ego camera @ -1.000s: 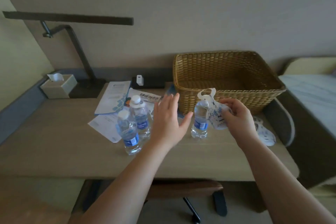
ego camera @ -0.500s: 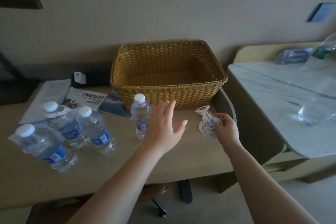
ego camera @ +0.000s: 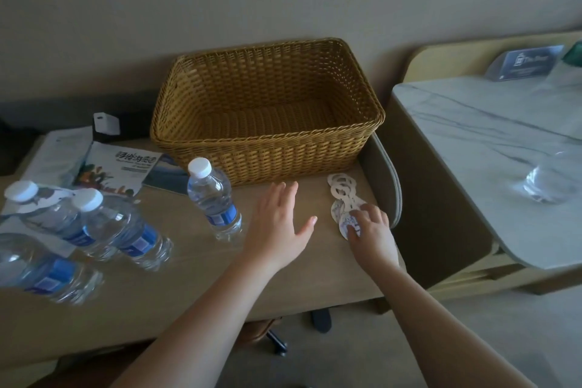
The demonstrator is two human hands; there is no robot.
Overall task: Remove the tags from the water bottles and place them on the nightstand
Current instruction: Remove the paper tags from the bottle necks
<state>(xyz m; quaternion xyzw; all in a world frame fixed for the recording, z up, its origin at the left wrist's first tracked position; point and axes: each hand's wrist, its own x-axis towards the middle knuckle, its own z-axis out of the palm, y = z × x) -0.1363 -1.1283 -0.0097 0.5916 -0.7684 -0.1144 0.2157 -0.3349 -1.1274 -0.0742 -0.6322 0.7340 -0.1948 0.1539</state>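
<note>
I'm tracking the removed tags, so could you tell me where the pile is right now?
The tags lie on the desk near its right edge, just in front of the basket's right corner, under the right hand's fingertips.

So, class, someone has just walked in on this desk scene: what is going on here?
A person is taking paper tags off water bottles. The right hand presses a tag onto a small pile of tags lying on the desk, beside the wicker basket. The left hand hovers open next to an upright bottle with no tag. Further left stand more bottles; the tagged bottle has a tag round its neck. The marble-topped nightstand is to the right.
</note>
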